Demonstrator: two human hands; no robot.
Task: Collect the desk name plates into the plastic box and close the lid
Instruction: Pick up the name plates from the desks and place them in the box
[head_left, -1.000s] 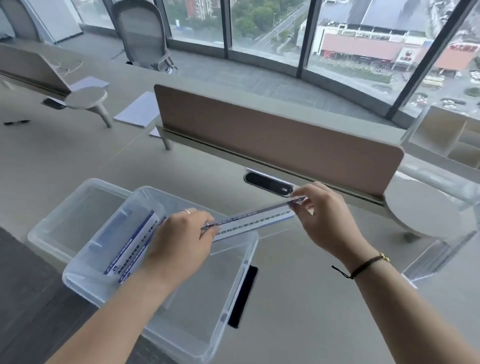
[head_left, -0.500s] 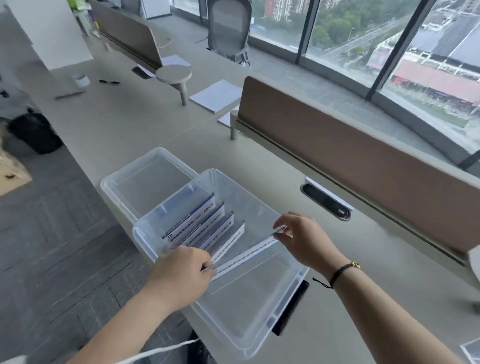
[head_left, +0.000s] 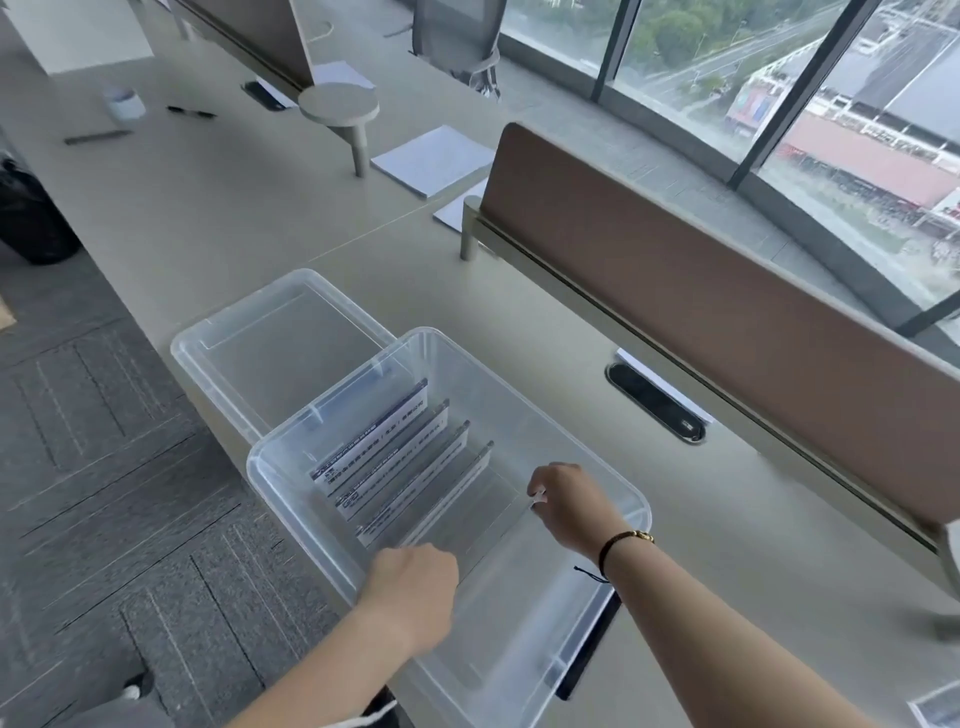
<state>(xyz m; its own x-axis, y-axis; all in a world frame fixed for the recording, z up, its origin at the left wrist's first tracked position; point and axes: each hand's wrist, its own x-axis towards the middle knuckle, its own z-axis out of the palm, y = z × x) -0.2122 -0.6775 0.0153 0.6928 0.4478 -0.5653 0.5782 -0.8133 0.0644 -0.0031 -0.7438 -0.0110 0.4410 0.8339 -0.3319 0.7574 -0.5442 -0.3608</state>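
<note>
A clear plastic box (head_left: 636, 506) stands at the desk's near edge. Its clear lid (head_left: 270, 343) lies flat beside it, to the far left. Several name plates (head_left: 395, 457) with blue and white printed strips stand in a row in the box's left half. Inside the box, just right of that row, a clear acrylic name plate (head_left: 488, 525) is held at both ends. My left hand (head_left: 410, 597) grips its near end and my right hand (head_left: 566, 504) pinches its far end. Both hands are down inside the box.
A brown desk divider (head_left: 701, 322) runs along the back right, with a black cable port (head_left: 654, 402) in front of it. White paper sheets (head_left: 434, 158) and a round stand (head_left: 340, 106) lie further back. A black strip (head_left: 589, 654) lies by the box's right side.
Both hands have carried the name plate from above the box's right side down into the box, next to the standing row. The camera has swung to the left.
</note>
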